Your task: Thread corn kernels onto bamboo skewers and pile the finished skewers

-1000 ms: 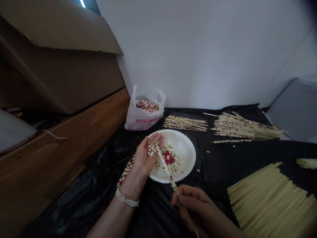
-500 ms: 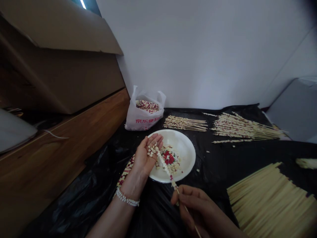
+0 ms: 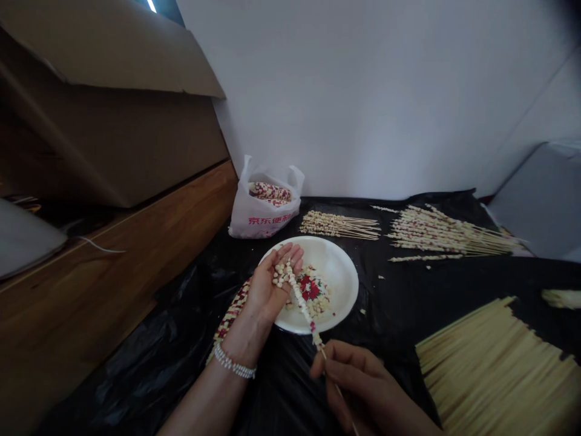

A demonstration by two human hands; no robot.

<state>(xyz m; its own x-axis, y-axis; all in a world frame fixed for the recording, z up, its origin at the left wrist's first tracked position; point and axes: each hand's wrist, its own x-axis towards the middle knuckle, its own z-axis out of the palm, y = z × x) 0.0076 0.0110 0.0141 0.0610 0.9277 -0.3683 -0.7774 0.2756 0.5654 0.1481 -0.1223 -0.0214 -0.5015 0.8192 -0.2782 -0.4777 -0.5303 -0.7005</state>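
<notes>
My left hand [image 3: 269, 290] is held palm up over the left side of a white bowl [image 3: 345, 284], with several pale kernels [image 3: 280, 275] lying loose on it. Between the fingertips of my right hand [image 3: 349, 378] is the bare lower part of a thin skewer. Pale kernels and a few dark red ones are threaded along the skewer [image 3: 299, 298], whose tip touches the kernels on my left palm. More loose kernels lie in the bowl around a red printed pattern. A red and cream cob [image 3: 232, 312] lies partly hidden behind my left forearm.
Behind the bowl stands a white plastic bag [image 3: 263, 219] holding cobs. Filled skewers lie in two piles [image 3: 322, 224] [image 3: 426, 233] on black sheeting. Bare sticks [image 3: 499, 363] are spread at the lower right. A cardboard box [image 3: 136, 133] is at the left.
My left hand has shifted slightly right, and its fingers and kernels have moved against the skewer tip. My right hand has moved slightly left with the skewer.
</notes>
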